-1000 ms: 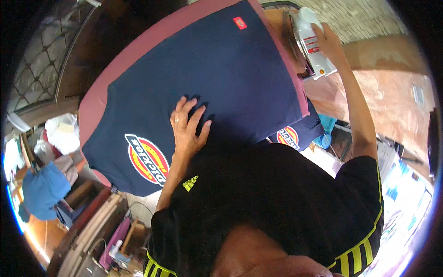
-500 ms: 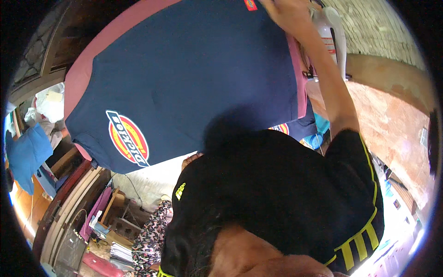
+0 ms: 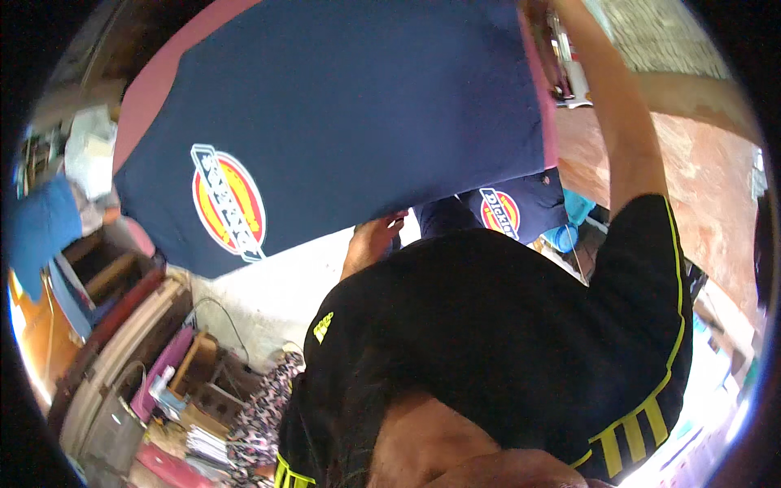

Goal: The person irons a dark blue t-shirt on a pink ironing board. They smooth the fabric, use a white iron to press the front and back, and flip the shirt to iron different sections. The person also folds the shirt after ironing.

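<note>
The head view looks down on a navy T-shirt [image 3: 350, 114] with a round red and yellow print, spread flat over a pink-edged board [image 3: 146, 106] that serves as the tabletop. The left hand [image 3: 376, 237] rests at the shirt's near hem, fingers loosely curled at the edge; whether it pinches the cloth I cannot tell. The right arm [image 3: 626, 138] stretches to the far corner of the board, near a white spray can [image 3: 573, 77], and the right hand itself is cut off at the rim, so its grip cannot be told. The step in hand looks like setting the shirt square on the board; the next move would call for both hands drawing the cloth smooth and even along its edges. A second navy shirt [image 3: 496, 213] with the same print hangs just below the board's right corner. No open container shows its contents clearly
</note>
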`<state>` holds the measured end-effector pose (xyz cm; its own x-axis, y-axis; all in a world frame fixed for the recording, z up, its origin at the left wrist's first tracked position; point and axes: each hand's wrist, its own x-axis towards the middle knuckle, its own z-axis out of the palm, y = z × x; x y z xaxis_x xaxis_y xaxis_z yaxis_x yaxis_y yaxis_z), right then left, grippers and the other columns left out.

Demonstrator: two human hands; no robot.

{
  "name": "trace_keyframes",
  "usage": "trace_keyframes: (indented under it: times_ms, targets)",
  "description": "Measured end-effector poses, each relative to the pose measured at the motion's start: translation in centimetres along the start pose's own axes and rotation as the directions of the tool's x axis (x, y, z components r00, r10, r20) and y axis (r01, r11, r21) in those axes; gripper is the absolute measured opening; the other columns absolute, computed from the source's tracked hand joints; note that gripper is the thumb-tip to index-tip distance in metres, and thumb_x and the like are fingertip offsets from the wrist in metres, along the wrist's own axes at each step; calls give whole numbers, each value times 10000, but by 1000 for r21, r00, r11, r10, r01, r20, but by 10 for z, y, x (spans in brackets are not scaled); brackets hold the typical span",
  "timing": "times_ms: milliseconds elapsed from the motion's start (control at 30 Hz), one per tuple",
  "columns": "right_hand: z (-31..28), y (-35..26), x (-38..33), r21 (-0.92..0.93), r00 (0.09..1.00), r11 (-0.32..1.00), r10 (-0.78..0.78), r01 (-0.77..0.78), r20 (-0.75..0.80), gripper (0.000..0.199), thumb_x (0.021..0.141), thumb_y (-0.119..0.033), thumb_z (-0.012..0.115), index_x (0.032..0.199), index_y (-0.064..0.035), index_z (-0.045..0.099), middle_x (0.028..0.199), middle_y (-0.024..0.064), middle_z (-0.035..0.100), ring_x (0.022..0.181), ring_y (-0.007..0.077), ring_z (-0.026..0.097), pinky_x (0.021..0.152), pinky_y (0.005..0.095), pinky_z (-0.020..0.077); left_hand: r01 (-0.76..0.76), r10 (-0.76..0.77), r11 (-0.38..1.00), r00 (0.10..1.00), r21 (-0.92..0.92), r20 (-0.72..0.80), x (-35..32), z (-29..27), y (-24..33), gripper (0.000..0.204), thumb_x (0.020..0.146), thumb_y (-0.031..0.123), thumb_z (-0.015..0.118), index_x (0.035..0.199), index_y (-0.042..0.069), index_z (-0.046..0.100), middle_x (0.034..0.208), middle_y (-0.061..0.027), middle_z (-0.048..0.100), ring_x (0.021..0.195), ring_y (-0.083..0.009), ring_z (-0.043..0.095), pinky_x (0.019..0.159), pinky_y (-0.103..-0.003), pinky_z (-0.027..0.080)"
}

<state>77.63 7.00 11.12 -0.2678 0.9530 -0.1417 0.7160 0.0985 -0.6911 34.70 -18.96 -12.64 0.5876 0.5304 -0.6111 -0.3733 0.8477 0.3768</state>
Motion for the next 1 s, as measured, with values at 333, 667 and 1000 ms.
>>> trace_keyframes:
  times_ms: [333,667,1000]
  targets:
    - [63,-256,-70,623,880,680,-70,387,-470,510,946,-216,689,1335,70,526,1162,109,675,1050,145,651,911,276,533,-528,349,521,849,670,397,-88,66,61,608,802,284,847,1248,37,515,1060,-70,617,1012,-159,589,892,-330,467]
    - [114,-389,-103,495,866,730,-277,472,-417,518,931,-200,689,1347,57,522,1176,97,668,1060,150,641,931,285,515,-725,881,-3,323,688,345,-99,63,78,448,770,84,752,1150,-21,538,843,-271,640,800,-327,688,717,-380,511]
    - [59,-337,-166,337,831,864,-150,373,-536,528,916,-184,690,1359,45,517,1190,85,662,1070,156,631,952,294,497,92,893,-438,-67,894,444,-401,21,301,266,942,122,663,1184,17,695,1039,-65,726,951,-152,644,842,-280,497]
